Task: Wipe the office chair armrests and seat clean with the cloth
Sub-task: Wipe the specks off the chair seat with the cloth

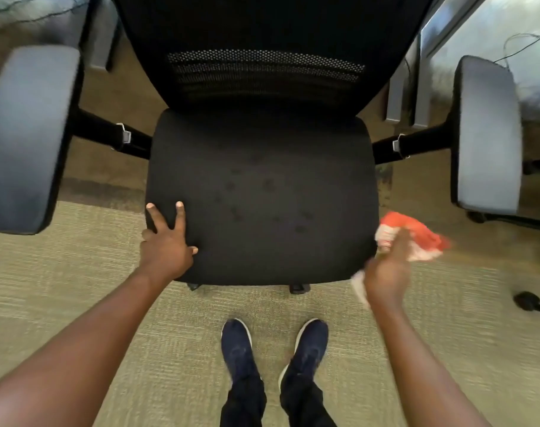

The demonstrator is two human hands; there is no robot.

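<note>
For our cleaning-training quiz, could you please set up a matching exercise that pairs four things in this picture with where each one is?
Things:
1. left hand
2. cloth
3. right hand
4. shoes

Places:
A. on the carpet in front of the chair
B. gripped by a hand, just off the seat's right front edge
C. resting spread on the seat, at its front left corner
D. closed on the cloth, beside the seat's right front corner

Pairs: 1-C, 2-B, 3-D, 4-A
</note>
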